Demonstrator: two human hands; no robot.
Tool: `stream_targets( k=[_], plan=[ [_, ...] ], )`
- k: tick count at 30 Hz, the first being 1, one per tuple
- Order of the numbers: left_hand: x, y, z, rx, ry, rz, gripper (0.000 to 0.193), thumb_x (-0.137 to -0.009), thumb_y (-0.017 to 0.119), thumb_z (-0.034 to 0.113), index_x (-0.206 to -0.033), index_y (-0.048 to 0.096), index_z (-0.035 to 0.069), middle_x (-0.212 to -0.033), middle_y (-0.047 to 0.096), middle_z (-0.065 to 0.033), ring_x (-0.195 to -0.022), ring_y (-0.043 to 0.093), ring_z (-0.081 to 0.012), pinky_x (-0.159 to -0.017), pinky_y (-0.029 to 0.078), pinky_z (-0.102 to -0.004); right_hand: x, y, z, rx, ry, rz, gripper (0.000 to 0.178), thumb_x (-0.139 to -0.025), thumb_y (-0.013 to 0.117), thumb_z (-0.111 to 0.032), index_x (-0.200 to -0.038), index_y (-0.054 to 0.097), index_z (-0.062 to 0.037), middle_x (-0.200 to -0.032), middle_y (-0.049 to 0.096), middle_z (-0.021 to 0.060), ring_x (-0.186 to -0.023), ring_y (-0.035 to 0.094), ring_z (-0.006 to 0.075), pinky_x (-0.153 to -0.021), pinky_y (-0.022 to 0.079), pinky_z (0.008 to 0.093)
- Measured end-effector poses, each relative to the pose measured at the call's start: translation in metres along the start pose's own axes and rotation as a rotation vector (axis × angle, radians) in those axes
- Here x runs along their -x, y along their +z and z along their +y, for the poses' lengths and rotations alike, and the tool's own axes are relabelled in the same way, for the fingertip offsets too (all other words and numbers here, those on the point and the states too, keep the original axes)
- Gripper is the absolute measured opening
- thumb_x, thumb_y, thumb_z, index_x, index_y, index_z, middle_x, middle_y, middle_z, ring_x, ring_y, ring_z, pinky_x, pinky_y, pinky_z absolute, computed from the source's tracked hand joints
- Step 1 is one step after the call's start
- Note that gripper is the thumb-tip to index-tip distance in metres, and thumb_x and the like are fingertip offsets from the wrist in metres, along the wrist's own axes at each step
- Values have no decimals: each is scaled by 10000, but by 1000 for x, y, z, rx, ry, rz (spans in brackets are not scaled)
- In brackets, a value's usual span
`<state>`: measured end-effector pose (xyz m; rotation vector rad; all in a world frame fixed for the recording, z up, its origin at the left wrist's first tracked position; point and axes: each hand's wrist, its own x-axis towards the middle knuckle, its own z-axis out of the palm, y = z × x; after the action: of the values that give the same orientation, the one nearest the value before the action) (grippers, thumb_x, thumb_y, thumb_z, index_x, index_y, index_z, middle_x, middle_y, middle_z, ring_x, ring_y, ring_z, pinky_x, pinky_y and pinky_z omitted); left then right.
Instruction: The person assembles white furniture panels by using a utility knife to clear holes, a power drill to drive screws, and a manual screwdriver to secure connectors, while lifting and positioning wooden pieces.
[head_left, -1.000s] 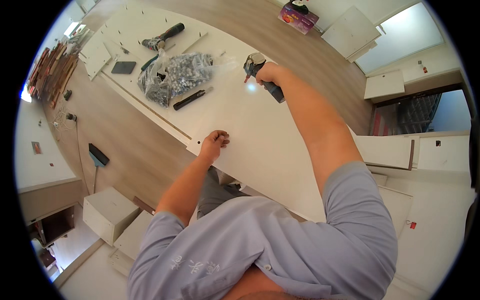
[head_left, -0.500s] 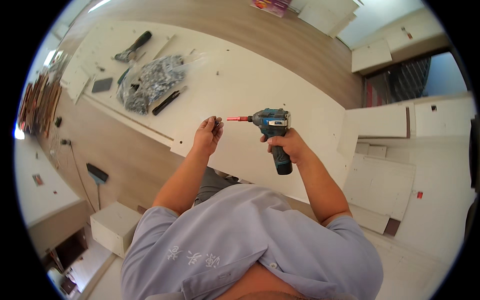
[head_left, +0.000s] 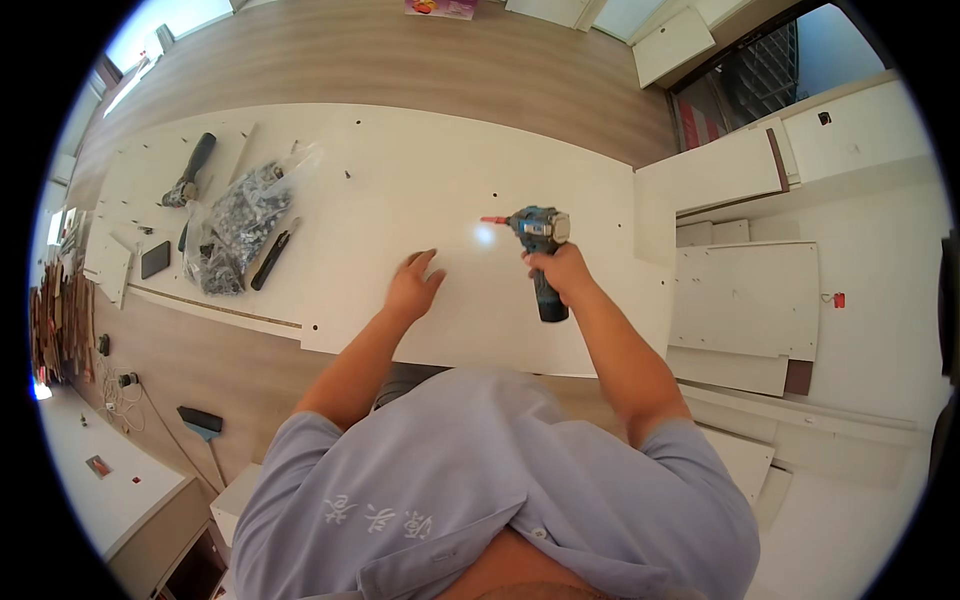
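Note:
My right hand (head_left: 562,272) grips a teal-and-black cordless impact driver (head_left: 540,232) by its handle. Its red bit (head_left: 494,220) points left over a large white panel (head_left: 420,170), and the driver's lamp throws a bright spot on the surface. To the left of the driver, my left hand (head_left: 413,287) hovers at or just over the panel with its fingers apart, and I see nothing in it. Whether the fingertips touch the panel, I cannot tell.
On the panel's left part lie a clear bag of metal fittings (head_left: 235,225), a black box cutter (head_left: 270,262), a dark-handled tool (head_left: 192,170) and a dark flat rectangle (head_left: 156,260). White boards (head_left: 745,300) are at the right. A broom (head_left: 202,420) is on the floor, lower left.
The left hand has gone from a pinch on something small and dark beside the bit to spread fingers. The driver's lamp spot now shows on the panel. The whole view has shifted.

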<state>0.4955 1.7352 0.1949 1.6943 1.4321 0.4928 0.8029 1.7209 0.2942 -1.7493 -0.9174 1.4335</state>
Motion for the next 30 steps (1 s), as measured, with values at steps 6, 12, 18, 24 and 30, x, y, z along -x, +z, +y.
stream_targets(
  k=[6,12,18,24,30],
  plan=[
    [42,-33,-50,-663,135,98,651,-991,587,376,-1588,396,199,-1689,288,-81,-1571,217,-291,-1286,137,-494,-68,-20,-35,230,4,125,245,-778,771,-90,-941,691,74,-786,700,163,-632,688,267,-577,545,407],
    [45,-34,-48,-658,124,97,655,-989,577,371,-1591,387,198,-1690,285,-79,-1571,217,-290,-1291,131,-504,-93,-15,-123,892,62,-54,282,-749,744,-128,-975,711,38,-862,728,179,-766,717,288,-702,562,412],
    [46,-35,-45,-658,88,78,665,-977,585,362,-1589,388,193,-1688,288,-86,-1572,209,-295,-1289,125,-507,-104,4,-134,1064,85,-131,289,-730,713,-143,-971,721,16,-887,742,172,-845,726,296,-763,561,402],
    [43,-35,-41,-662,71,53,672,-984,571,368,-1600,366,194,-1700,260,-86,-1580,186,-294,-1291,105,-511,-104,3,-132,1095,81,-88,286,-728,698,-158,-957,731,10,-893,749,179,-823,734,306,-761,570,398],
    [43,-33,-51,-687,72,27,679,-997,554,383,-1610,345,179,-1712,227,-97,-1595,140,-289,-1292,82,-515,-106,10,-126,1157,93,-114,315,-732,722,-190,-991,747,-11,-972,759,197,-908,744,298,-820,568,397]
  ],
)
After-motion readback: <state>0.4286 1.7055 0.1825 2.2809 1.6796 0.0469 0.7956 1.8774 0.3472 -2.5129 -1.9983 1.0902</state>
